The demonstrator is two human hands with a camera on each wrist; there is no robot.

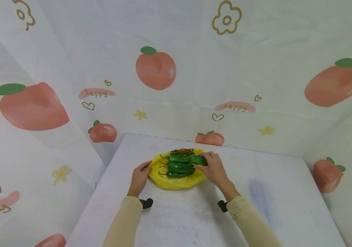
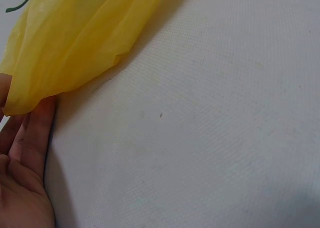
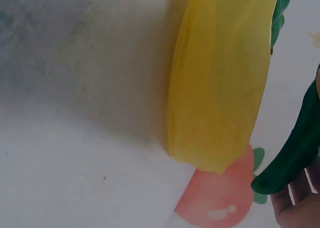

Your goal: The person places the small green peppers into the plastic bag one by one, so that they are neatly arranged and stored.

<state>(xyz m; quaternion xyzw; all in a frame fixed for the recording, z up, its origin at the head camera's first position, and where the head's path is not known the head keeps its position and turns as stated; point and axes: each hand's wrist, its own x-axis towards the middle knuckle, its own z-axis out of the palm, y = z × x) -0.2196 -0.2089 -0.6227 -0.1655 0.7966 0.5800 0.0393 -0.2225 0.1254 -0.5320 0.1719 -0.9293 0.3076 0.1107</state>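
Observation:
A yellow plastic bag (image 1: 176,185) lies spread on the table with its mouth up and several long green peppers (image 1: 180,167) in it, their thin stems pointing left. With thumb and fingers, my left hand (image 1: 140,176) pinches the bag's left rim; the left wrist view shows the yellow film (image 2: 75,47) between them. At the bag's right side, my right hand (image 1: 216,168) grips one green pepper (image 1: 199,160). In the right wrist view that pepper (image 3: 287,160) is raised beside the bag's wall, its rounded end sticking out past the fingers.
The white table (image 1: 176,219) has a bluish smudge (image 1: 260,195) to the right of the bag. White sheeting (image 1: 182,113) printed with peaches and flowers stands behind and on both sides of the table. A black strap piece (image 1: 146,203) shows at the left wrist.

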